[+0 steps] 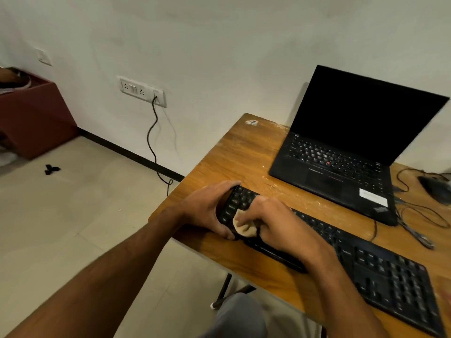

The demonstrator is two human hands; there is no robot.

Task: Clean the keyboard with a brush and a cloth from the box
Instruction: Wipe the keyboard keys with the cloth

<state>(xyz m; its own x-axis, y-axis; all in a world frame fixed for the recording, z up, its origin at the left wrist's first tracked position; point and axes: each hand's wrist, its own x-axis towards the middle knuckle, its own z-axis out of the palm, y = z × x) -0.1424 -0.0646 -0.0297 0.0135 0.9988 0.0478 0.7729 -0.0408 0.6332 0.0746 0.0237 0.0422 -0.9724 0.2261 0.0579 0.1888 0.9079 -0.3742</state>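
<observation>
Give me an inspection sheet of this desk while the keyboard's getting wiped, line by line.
Surface: wooden table, pale smears near the laptop.
Job's things: black keyboard lies along the front edge; beige cloth on its left end. No brush or box seen.
Clutter: open laptop, screen dark; mouse at far right.
Hands: left hand grips the keyboard's left end; right hand presses the cloth on the keys.
Cables: thin cables right of the laptop; black cable from the wall socket.
Surroundings: tiled floor, dark red box-like piece at left.

Bare forearms [136,242], no sleeves; grey trousers [240,318]
</observation>
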